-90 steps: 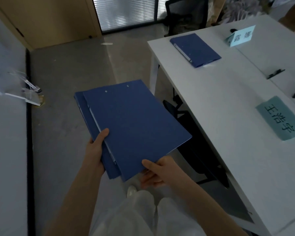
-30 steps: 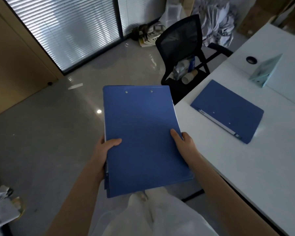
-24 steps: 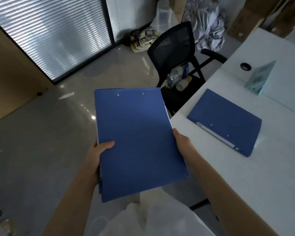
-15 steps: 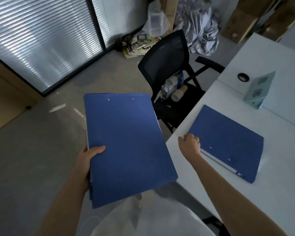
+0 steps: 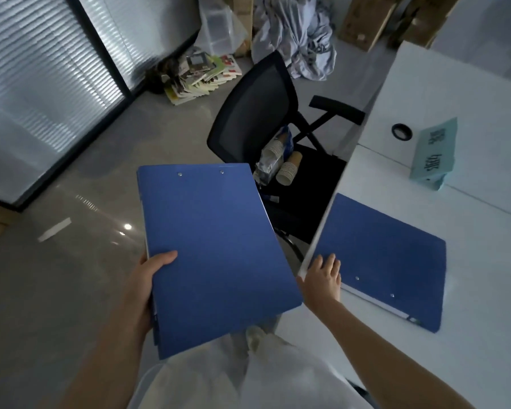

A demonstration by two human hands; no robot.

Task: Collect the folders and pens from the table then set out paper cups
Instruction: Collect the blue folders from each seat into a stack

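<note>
Left hand (image 5: 143, 286) holds stacked folders (image 5: 216, 249); one folder (image 5: 390, 255) lies tabled.

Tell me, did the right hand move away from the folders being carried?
Yes. The right hand left the held folders and went right to the table, where its fingers now touch the folder lying there.

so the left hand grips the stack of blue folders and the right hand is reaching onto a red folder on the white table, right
Not quite: the folder on the table is blue, not red, as the head view shows. The left hand does grip the folder stack, and the right hand reaches onto it on the white table.
</note>
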